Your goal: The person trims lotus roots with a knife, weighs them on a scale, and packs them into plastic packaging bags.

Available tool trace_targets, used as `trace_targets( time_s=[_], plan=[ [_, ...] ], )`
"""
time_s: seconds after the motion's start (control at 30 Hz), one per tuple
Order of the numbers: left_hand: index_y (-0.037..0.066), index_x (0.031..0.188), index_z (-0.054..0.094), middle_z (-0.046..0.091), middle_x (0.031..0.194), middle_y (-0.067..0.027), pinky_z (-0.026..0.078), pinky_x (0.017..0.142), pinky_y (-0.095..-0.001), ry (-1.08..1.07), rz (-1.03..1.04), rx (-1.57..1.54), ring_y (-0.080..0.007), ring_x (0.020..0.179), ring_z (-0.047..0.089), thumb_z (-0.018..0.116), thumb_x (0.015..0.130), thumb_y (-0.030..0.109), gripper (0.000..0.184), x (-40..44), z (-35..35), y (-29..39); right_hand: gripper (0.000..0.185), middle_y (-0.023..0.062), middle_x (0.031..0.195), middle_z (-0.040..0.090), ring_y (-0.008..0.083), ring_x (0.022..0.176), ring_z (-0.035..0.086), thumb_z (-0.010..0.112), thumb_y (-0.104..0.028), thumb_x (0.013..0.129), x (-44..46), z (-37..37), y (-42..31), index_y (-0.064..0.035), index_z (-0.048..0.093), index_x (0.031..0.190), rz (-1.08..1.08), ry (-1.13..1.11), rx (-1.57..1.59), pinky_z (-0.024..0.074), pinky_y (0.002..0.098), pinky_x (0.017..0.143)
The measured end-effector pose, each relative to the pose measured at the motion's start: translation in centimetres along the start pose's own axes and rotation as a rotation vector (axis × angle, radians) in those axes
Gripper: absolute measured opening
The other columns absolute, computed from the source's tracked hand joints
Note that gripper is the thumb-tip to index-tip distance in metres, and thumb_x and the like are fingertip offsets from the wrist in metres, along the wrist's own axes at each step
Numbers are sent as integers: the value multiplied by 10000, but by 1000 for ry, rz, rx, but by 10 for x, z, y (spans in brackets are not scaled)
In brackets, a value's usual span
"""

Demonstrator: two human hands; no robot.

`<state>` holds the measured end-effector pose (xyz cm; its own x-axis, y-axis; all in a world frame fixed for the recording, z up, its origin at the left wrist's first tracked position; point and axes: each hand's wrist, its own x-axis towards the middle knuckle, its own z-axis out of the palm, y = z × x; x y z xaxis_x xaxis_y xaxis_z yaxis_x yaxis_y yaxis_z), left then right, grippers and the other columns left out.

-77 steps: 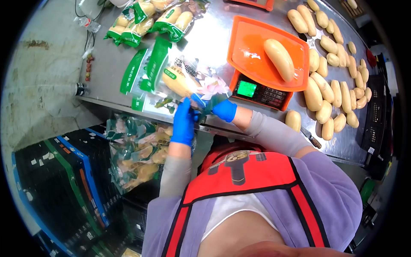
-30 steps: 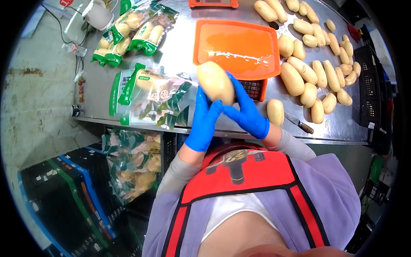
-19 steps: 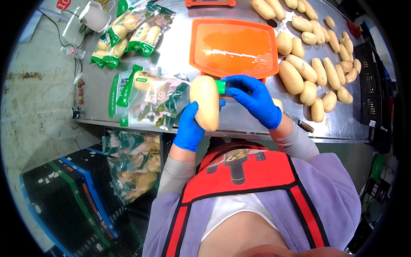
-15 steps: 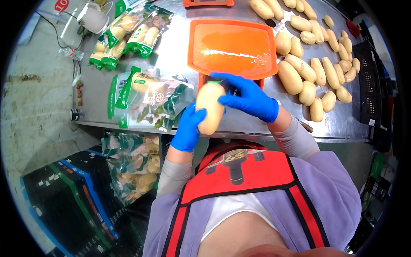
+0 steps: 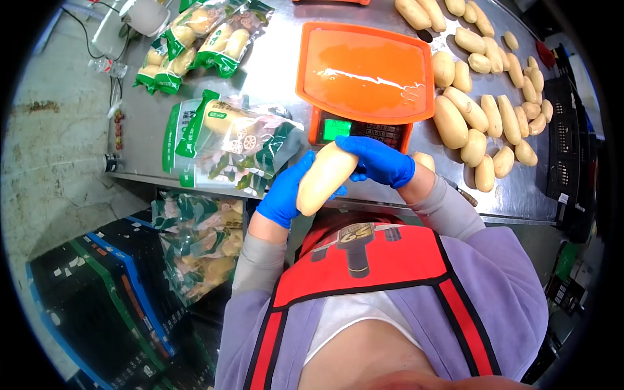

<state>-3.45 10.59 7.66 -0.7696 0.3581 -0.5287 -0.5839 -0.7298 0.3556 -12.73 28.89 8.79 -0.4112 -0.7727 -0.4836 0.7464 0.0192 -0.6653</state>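
A pale yellow, oblong vegetable (image 5: 326, 177) is tilted between my two blue-gloved hands, over the table's front edge. My left hand (image 5: 286, 192) wraps its lower left side. At its upper right end, my right hand (image 5: 380, 161) grips with bent fingers. Just beyond them stands a scale (image 5: 361, 127) with a lit green display and a bare orange tray (image 5: 367, 71). To the left lies a clear, green-topped bag (image 5: 234, 133) with a vegetable inside, on top of other flat bags.
Loose vegetables (image 5: 494, 117) cover the right of the metal table (image 5: 273, 71). Filled bags (image 5: 195, 42) lie at the back left. More bags (image 5: 198, 244) sit below the edge, beside dark crates (image 5: 97, 299). A knife (image 5: 467, 197) lies near the front edge, partly hidden by my right arm.
The earlier vegetable left the orange tray, and both hands moved from the bag to the vegetable. Most recently, my right hand came down onto its upper end, and the vegetable tilted to the right.
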Motion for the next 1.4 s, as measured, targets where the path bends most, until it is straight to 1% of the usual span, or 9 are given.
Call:
trace_targets(
  time_s=[0.2, 0.4, 0.5, 0.63, 0.73, 0.83, 1.23, 1.33, 1.4],
  plan=[
    [29, 1093, 599, 635, 1017, -85, 472, 784, -271, 185, 147, 476, -149, 866, 610, 455, 949, 341, 372, -12, -17, -4, 339, 3, 721, 524, 85, 638, 486, 610, -362, 851, -14, -28, 0, -39, 579, 952, 15, -118, -343, 395, 218, 559],
    [12, 918, 642, 665, 790, -90, 466, 623, -217, 410, -71, 487, -124, 682, 606, 496, 909, 429, 441, -81, -67, 18, 498, 52, 1021, 556, 117, 871, 527, 650, -275, 825, -25, -34, 41, -12, 480, 1212, -131, 114, -186, 459, 252, 717],
    [10, 912, 623, 662, 764, -90, 454, 594, -209, 594, 94, 548, -112, 648, 596, 530, 905, 363, 366, -71, -78, 17, 468, 82, 1114, 551, 155, 991, 535, 662, -191, 831, 2, -4, 50, -6, 481, 1222, -249, 179, -215, 458, 291, 850],
    [12, 874, 580, 652, 744, -89, 451, 572, -210, 524, 435, 596, -119, 602, 592, 548, 889, 174, 165, -44, -72, 17, 470, 92, 1108, 557, 158, 1003, 533, 666, -164, 825, 60, 23, 74, 0, 477, 1222, -403, 187, -273, 459, 303, 856],
    [6, 889, 579, 646, 733, -86, 460, 575, -222, 459, 379, 511, -126, 622, 605, 527, 894, 142, 146, -41, -63, 8, 409, 90, 1095, 565, 160, 963, 557, 613, -57, 830, 100, 43, 81, 8, 479, 1212, -436, 87, -261, 451, 277, 845],
    [-4, 889, 584, 632, 715, -84, 471, 578, -240, 464, 345, 563, -133, 629, 613, 493, 890, 100, 139, -37, -69, -1, 359, 120, 1072, 572, 182, 957, 563, 588, -52, 830, 135, 62, 82, 0, 521, 1179, -265, 168, -837, 453, 293, 833],
    [1, 931, 616, 641, 758, -61, 466, 591, -226, 322, 220, 556, -116, 659, 605, 542, 894, 170, 188, -44, -107, -9, 360, 140, 1117, 576, 186, 974, 555, 597, -82, 809, 166, 38, 67, 0, 538, 1155, -951, -302, -1249, 448, 338, 850],
    [19, 906, 619, 651, 765, -33, 464, 610, -223, 465, 448, 602, -92, 667, 590, 613, 864, 169, 156, -58, -130, -17, 396, 141, 1166, 554, 245, 1052, 527, 596, -117, 808, 123, 20, 68, -2, 523, 1180, -405, -198, -1158, 414, 359, 909],
    [34, 1016, 598, 651, 919, -83, 488, 700, -282, 699, 619, 730, -172, 787, 618, 682, 804, 187, 275, -69, -140, -18, 396, 160, 1130, 555, 278, 1039, 533, 607, -146, 812, 86, 36, 51, -47, 537, 1189, -561, -314, -1072, 410, 380, 899]
  ],
)
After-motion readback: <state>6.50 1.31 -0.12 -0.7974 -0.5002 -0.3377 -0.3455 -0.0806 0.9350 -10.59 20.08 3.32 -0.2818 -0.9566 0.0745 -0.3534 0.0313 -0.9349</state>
